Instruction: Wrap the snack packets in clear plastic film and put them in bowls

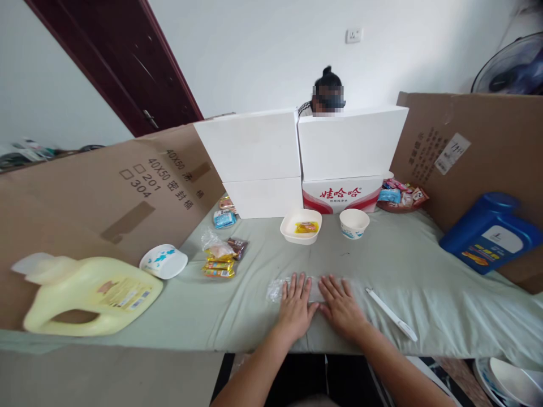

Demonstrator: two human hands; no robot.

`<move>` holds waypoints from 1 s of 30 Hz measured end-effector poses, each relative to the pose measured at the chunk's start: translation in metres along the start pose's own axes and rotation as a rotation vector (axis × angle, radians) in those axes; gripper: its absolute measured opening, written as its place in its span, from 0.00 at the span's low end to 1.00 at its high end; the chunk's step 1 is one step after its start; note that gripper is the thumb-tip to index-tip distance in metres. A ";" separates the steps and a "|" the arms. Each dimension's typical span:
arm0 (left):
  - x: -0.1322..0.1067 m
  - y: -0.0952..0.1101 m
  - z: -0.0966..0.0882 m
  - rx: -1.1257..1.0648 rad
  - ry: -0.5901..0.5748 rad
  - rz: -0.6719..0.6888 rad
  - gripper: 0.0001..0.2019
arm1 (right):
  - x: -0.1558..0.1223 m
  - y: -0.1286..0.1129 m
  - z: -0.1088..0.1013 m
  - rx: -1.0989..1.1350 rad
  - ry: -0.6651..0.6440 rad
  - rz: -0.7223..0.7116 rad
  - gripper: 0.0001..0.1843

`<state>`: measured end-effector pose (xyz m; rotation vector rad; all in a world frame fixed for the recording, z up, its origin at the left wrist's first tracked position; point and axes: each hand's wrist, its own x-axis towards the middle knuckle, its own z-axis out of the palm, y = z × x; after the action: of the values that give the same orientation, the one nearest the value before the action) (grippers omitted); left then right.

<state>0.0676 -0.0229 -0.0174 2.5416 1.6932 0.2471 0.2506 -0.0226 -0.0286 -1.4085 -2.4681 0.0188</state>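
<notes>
Both palms face down on a flat piece of clear plastic wrap on the green cloth. My left hand lies with its fingers stretched out, and the wrap's crinkled end shows to its left. Close beside it, thumbs almost meeting, my right hand is also flat and open. A slim white utility knife lies just right of my right hand. Beyond my hands stand a cream square bowl with a yellow snack packet in it and a white paper bowl with a blue pattern.
At left lie a yellow jug, a tipped paper bowl and a bag of snacks. A blue bottle leans at right. White boxes and brown cardboard wall the table. A person is behind the boxes.
</notes>
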 end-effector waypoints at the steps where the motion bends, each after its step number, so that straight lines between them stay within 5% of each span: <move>1: 0.000 -0.005 0.003 0.008 -0.032 -0.016 0.30 | -0.002 0.006 0.003 -0.008 -0.036 0.041 0.29; 5: -0.003 -0.031 0.003 0.041 -0.065 -0.079 0.31 | -0.013 0.034 0.001 -0.068 -0.070 0.287 0.30; 9: -0.006 -0.035 -0.002 0.054 -0.002 -0.118 0.33 | -0.016 0.045 -0.010 -0.095 -0.009 0.373 0.26; 15: -0.010 0.005 -0.008 -0.133 0.131 0.137 0.26 | -0.005 0.041 -0.024 0.175 0.101 0.479 0.10; 20: -0.007 0.034 -0.004 -0.301 0.200 0.151 0.30 | -0.007 0.028 -0.036 0.517 -0.002 0.512 0.07; 23: -0.008 0.043 0.001 -0.403 0.230 0.154 0.21 | -0.016 0.018 -0.047 1.033 -0.123 0.480 0.13; 25: -0.011 0.046 0.002 -0.520 0.229 0.185 0.09 | -0.022 0.017 -0.054 1.253 -0.081 0.404 0.21; 28: -0.018 0.047 -0.001 -0.754 0.147 0.224 0.10 | -0.032 0.022 -0.057 1.272 0.060 0.297 0.35; 30: -0.022 0.045 -0.004 -0.903 0.055 0.193 0.11 | -0.038 0.024 -0.053 1.224 0.033 0.223 0.46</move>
<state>0.0995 -0.0610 -0.0084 1.9827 0.9812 0.8663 0.3027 -0.0495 0.0087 -1.0102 -1.6093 1.2707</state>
